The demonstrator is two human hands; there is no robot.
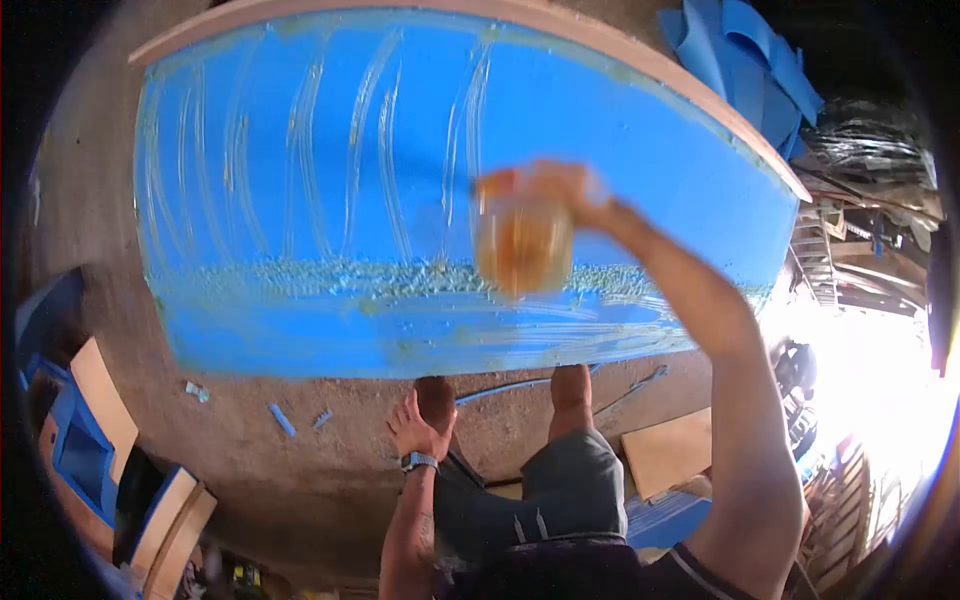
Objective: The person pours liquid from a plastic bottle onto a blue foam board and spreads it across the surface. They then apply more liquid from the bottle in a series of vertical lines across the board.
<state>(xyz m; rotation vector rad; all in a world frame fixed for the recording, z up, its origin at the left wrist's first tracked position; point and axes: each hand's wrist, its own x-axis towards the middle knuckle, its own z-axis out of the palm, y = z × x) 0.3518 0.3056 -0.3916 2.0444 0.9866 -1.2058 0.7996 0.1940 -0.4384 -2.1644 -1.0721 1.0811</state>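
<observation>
My right hand [570, 190] is raised over a blue sheet [620, 140], its fingers closed on a clear container of amber contents [525, 250]. Motion smears both the hand and the container, so the exact grip is hard to make out. Glossy curved streaks of a clear, glue-like substance cross the left half of the sheet, and a rough, bubbly band [380, 280] runs along its lower part. Against my knee, below the sheet's near edge, my left hand [420, 430] rests with fingers spread and nothing in it. A watch is on that wrist.
A wooden strip [640, 52] borders the sheet's far edge. Blue scraps [282, 420] lie on the floor [250, 480]. Blue-lined wooden pieces [85, 450] stand at left, a wooden board [668, 452] lies at right, and blue offcuts [745, 60] are piled at the far right.
</observation>
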